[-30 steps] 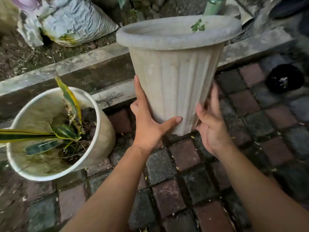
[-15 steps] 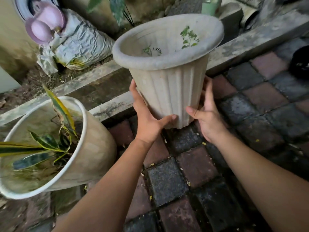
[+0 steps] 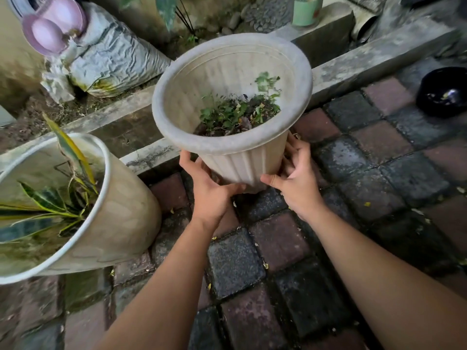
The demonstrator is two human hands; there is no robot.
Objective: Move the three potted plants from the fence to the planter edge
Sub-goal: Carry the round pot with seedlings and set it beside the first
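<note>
A grey ribbed pot [image 3: 242, 162] with small green weeds and soil inside stands on the paving beside the concrete planter edge [image 3: 379, 59]. My left hand [image 3: 211, 192] grips its lower left side. On the lower right side, my right hand [image 3: 294, 173] holds it too. A second, cream pot [image 3: 121, 221] with striped yellow-green leaves sits at the left, close to the same concrete edge. No third pot is in view.
Wet red and dark paving bricks [image 3: 278, 243] cover the ground. A crumpled grey sack [image 3: 113, 59] lies in the planter bed behind the edge. A black bowl [image 3: 442, 93] rests on the bricks at the right. A green jar [image 3: 305, 11] stands on a concrete ledge.
The view has tipped from the pot's side to above it, so its soil and weeds now show. Both hands have stayed low on its sides.
</note>
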